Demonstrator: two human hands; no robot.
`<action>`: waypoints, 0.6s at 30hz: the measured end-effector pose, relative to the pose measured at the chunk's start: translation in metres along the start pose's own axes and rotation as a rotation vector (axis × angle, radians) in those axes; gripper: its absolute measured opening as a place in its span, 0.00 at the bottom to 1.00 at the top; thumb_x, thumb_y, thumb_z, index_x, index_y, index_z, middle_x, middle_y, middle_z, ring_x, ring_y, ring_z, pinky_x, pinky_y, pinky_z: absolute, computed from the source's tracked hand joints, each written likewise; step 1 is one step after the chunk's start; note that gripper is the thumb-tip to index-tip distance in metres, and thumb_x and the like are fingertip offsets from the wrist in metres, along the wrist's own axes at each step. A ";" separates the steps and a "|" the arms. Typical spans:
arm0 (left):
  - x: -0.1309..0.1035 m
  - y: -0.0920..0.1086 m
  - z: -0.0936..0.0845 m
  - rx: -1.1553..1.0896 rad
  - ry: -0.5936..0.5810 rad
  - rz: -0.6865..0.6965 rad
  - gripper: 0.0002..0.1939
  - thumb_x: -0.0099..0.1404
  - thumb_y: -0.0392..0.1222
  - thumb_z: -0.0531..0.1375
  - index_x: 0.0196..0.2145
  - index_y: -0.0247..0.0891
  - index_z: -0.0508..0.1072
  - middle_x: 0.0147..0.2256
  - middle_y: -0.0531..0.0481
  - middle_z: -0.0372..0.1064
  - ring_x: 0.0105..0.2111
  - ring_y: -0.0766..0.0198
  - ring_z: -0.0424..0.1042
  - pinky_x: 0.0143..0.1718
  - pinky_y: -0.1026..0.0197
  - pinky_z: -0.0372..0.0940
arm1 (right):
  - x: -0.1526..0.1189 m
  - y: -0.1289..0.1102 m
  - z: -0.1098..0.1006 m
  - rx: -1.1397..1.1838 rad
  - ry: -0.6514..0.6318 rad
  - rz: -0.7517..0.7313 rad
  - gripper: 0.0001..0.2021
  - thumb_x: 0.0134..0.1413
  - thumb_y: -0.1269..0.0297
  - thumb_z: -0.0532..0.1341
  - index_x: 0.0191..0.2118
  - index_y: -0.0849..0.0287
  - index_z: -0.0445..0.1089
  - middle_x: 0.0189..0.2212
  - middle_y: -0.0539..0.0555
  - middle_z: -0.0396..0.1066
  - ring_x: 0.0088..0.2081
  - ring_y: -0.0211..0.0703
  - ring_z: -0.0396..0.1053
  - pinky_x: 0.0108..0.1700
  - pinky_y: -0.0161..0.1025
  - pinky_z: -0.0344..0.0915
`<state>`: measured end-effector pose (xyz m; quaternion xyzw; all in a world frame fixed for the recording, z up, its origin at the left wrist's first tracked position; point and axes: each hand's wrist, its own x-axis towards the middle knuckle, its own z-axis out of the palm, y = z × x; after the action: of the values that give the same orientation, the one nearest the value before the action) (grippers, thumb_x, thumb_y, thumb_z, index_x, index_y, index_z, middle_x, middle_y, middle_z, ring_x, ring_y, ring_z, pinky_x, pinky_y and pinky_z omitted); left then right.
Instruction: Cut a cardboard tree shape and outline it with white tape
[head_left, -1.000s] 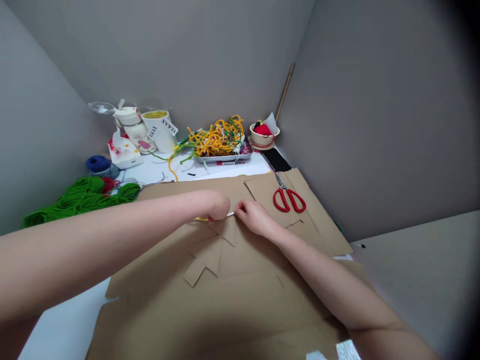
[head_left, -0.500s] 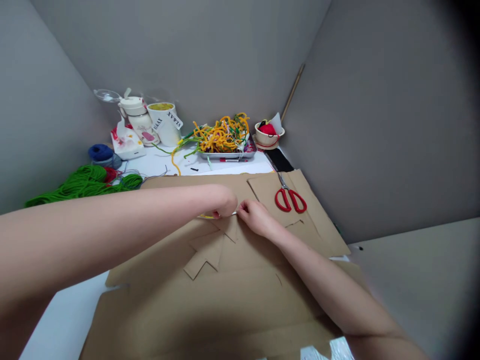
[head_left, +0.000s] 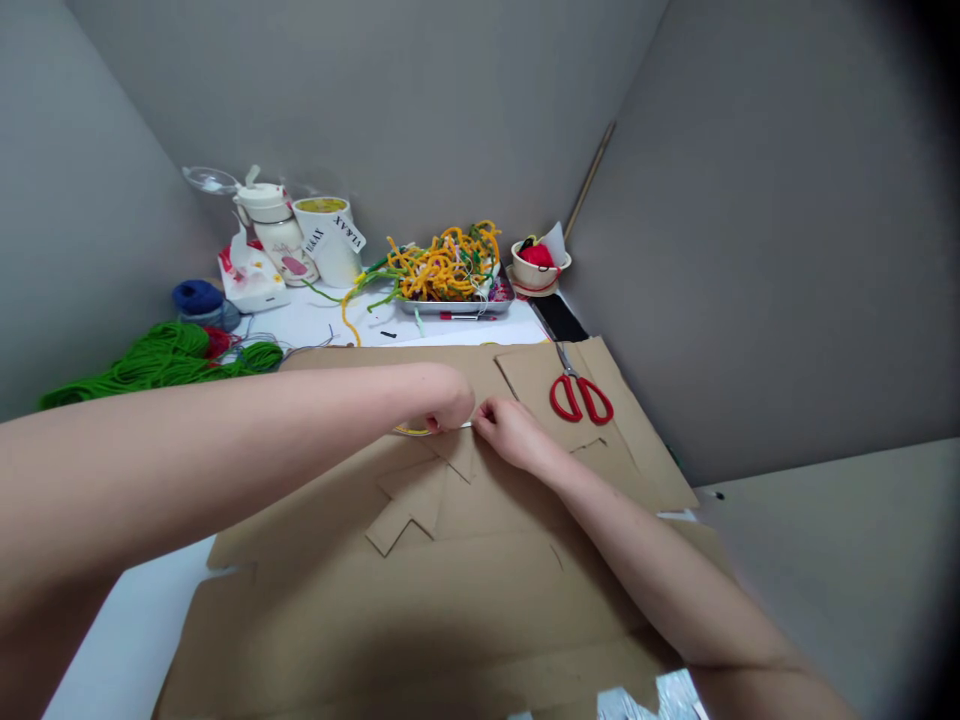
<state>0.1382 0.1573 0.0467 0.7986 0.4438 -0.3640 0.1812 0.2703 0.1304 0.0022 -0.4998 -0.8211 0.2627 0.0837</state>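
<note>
My left hand (head_left: 451, 398) is closed, bent downward over the cardboard sheet (head_left: 480, 590). Below its wrist shows part of a curved, yellow-and-white thing (head_left: 412, 430), mostly covered by the hand and forearm. My right hand (head_left: 506, 428) is closed in a pinch just to the right, its fingertips at one end of a thin white strip (head_left: 466, 425) that runs between both hands. What the left fingers grip is hidden. Cut cardboard pieces (head_left: 412, 500) lie just in front of the hands. Red-handled scissors (head_left: 581, 395) rest to the right.
At the back, a metal tray (head_left: 457, 308) holds a heap of orange yarn (head_left: 442, 265). Green yarn (head_left: 150, 365), a white bottle (head_left: 281, 240) and a white cup (head_left: 330, 250) stand left. A small bowl (head_left: 538, 272) and a black phone-like slab (head_left: 562, 318) are at the back right.
The whole view has shifted very slightly. Both hands keep nearly the same place and grip, with the white strip still between them.
</note>
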 end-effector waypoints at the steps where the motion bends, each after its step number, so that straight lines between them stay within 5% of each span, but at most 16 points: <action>1: 0.001 0.000 0.000 -0.013 0.017 0.001 0.08 0.38 0.24 0.62 0.11 0.35 0.72 0.11 0.47 0.65 0.24 0.56 0.67 0.30 0.59 0.60 | 0.000 -0.001 -0.001 -0.002 -0.003 0.001 0.08 0.54 0.66 0.54 0.27 0.59 0.67 0.28 0.55 0.73 0.31 0.40 0.68 0.30 0.33 0.54; 18: 0.001 0.002 -0.002 0.076 -0.059 0.018 0.07 0.40 0.27 0.61 0.14 0.36 0.75 0.16 0.46 0.70 0.23 0.58 0.66 0.28 0.60 0.60 | 0.001 -0.003 0.000 -0.059 -0.016 0.001 0.09 0.55 0.66 0.54 0.28 0.60 0.69 0.30 0.57 0.75 0.32 0.42 0.69 0.30 0.34 0.55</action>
<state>0.1413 0.1579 0.0477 0.7977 0.4170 -0.4023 0.1670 0.2677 0.1299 0.0041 -0.5005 -0.8288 0.2422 0.0622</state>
